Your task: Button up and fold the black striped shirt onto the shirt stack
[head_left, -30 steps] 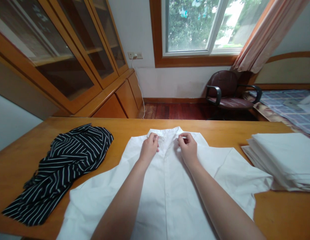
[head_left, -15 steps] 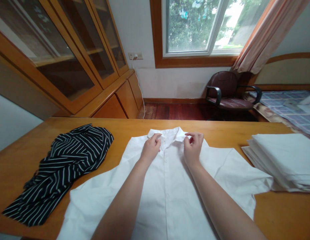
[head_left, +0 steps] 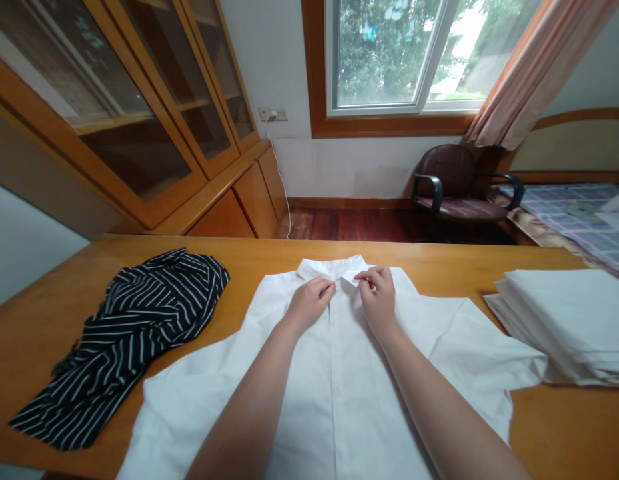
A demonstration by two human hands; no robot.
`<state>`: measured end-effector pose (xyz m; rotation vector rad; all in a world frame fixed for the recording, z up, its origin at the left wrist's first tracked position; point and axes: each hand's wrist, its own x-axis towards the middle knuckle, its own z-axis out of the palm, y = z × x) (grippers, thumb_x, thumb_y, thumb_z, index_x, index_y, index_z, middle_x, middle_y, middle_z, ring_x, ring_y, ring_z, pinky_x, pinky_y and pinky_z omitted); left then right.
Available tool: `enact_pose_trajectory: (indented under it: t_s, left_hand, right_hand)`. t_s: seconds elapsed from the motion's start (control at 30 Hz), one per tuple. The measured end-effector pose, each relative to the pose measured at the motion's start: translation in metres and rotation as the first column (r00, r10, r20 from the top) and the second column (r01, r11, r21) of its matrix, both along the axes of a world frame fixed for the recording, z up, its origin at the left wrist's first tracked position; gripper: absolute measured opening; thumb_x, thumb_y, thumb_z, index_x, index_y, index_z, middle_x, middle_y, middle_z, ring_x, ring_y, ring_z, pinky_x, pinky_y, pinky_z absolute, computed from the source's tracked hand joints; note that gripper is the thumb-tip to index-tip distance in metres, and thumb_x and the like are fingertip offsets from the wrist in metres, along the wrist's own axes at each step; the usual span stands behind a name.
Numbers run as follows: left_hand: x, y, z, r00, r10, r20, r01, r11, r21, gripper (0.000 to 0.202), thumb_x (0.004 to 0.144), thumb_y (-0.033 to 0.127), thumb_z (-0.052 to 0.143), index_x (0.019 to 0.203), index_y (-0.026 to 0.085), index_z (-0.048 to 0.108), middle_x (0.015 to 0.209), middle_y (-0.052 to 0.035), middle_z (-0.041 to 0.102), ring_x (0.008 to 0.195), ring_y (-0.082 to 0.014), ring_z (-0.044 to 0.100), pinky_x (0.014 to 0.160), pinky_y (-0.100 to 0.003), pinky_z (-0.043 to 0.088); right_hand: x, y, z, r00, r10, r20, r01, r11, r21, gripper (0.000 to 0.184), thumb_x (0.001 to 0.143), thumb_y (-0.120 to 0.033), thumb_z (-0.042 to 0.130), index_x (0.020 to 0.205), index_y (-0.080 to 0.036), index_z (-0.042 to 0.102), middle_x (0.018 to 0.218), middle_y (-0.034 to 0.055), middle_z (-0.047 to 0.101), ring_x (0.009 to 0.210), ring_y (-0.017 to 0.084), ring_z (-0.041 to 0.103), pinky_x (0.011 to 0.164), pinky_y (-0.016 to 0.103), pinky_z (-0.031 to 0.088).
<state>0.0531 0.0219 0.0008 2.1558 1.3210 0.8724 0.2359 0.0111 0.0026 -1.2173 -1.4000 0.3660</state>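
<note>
A white short-sleeved shirt [head_left: 309,400] lies front side up on the wooden table, its collar toward the far edge. My left hand [head_left: 310,303] is closed at the top of the button placket, just below the collar, its fingertips pinching the fabric there. At the right side of the collar, my right hand [head_left: 378,297] pinches the collar's point between thumb and forefinger. The collar [head_left: 319,268] stands partly raised around the neck opening. Whether a button sits under my left fingertips is hidden.
A black garment with white stripes [head_left: 154,307] lies crumpled on the table [head_left: 54,287] at left. Folded white cloths [head_left: 569,320] are stacked at right. Beyond the table stand a glass-doored cabinet [head_left: 199,167], an armchair [head_left: 456,180] and a bed [head_left: 579,207].
My left hand has shifted right and slightly down, from the left side of the collar to the placket top. My right hand has moved a little left with the collar's point.
</note>
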Motion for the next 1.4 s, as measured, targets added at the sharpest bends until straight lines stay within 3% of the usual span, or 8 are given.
enact_pose_trajectory:
  t_s: [0.27, 0.43, 0.63, 0.87, 1.03, 1.17, 1.4]
  left_hand:
    - [0.004, -0.003, 0.002, 1.0, 0.004, -0.003, -0.004, 1.0, -0.008, 0.011, 0.089, 0.027, 0.06, 0.088, 0.02, 0.069, 0.086, -0.0022, 0.067, 0.077, -0.017, 0.061, 0.072, -0.027, 0.047]
    - [0.005, 0.004, -0.006, 0.997, 0.034, 0.068, -0.033, 0.999, -0.017, 0.016, 0.09, 0.024, 0.058, 0.1, 0.021, 0.07, 0.094, -0.0029, 0.07, 0.085, -0.0183, 0.063, 0.079, -0.028, 0.048]
    - [0.004, 0.008, -0.011, 0.989, 0.025, 0.148, -0.021, 0.999, -0.03, 0.016, 0.09, 0.022, 0.057, 0.098, 0.022, 0.071, 0.099, -0.0022, 0.071, 0.09, -0.0183, 0.065, 0.083, -0.029, 0.049]
    - [0.011, 0.0, -0.011, 0.989, 0.007, 0.149, -0.009, 1.0, 0.011, 0.016, 0.093, 0.026, 0.055, 0.094, 0.021, 0.07, 0.095, -0.0037, 0.069, 0.09, -0.0183, 0.064, 0.083, -0.029, 0.049]
    - [0.015, -0.005, -0.009, 0.99, 0.008, 0.143, -0.012, 1.0, 0.022, 0.015, 0.09, 0.02, 0.055, 0.094, 0.021, 0.069, 0.094, -0.0026, 0.068, 0.087, -0.0173, 0.063, 0.079, -0.028, 0.049]
    - [0.016, -0.009, -0.008, 0.99, 0.028, 0.14, -0.03, 0.999, 0.013, 0.014, 0.091, 0.021, 0.055, 0.094, 0.021, 0.068, 0.094, -0.002, 0.067, 0.086, -0.0167, 0.063, 0.079, -0.027, 0.049]
    - [0.017, -0.02, -0.009, 0.988, 0.013, 0.155, -0.019, 0.999, 0.034, 0.021, 0.093, 0.016, 0.052, 0.102, 0.023, 0.07, 0.103, -0.0025, 0.068, 0.099, -0.0172, 0.064, 0.089, -0.029, 0.049]
  right_hand:
    - [0.005, 0.002, -0.008, 0.995, -0.038, -0.095, 0.031, 0.997, -0.077, 0.019, 0.081, -0.014, 0.049, 0.091, -0.02, 0.064, 0.092, 0.0029, 0.057, 0.074, 0.016, 0.054, 0.068, 0.031, 0.045]
    - [0.009, 0.002, -0.017, 0.994, 0.011, -0.107, -0.028, 0.987, -0.161, 0.024, 0.082, -0.019, 0.051, 0.102, -0.02, 0.062, 0.096, 0.0033, 0.058, 0.069, 0.015, 0.052, 0.067, 0.031, 0.046]
    - [0.009, 0.001, -0.023, 0.989, 0.088, -0.116, -0.113, 0.966, -0.232, 0.026, 0.08, -0.021, 0.052, 0.105, -0.02, 0.059, 0.093, 0.0022, 0.059, 0.065, 0.015, 0.053, 0.065, 0.03, 0.046]
    - [0.014, -0.014, -0.016, 0.97, 0.217, 0.108, -0.182, 0.946, -0.268, 0.01, 0.083, -0.02, 0.052, 0.085, -0.02, 0.062, 0.087, 0.0023, 0.059, 0.073, 0.017, 0.056, 0.072, 0.031, 0.045]
    - [0.014, -0.027, -0.014, 0.912, 0.31, 0.267, -0.219, 0.921, -0.322, 0.015, 0.086, -0.014, 0.052, 0.087, -0.021, 0.065, 0.089, 0.0023, 0.06, 0.078, 0.017, 0.057, 0.075, 0.031, 0.046]
    - [0.015, -0.037, -0.015, 0.847, 0.342, 0.406, -0.237, 0.928, -0.286, 0.019, 0.085, -0.009, 0.054, 0.091, -0.021, 0.068, 0.095, 0.0051, 0.06, 0.091, 0.02, 0.057, 0.083, 0.034, 0.047]
    - [0.016, -0.051, -0.012, 0.813, 0.332, 0.478, -0.231, 0.938, -0.259, 0.021, 0.087, -0.008, 0.055, 0.096, -0.021, 0.068, 0.098, 0.0065, 0.06, 0.095, 0.022, 0.055, 0.087, 0.036, 0.047]
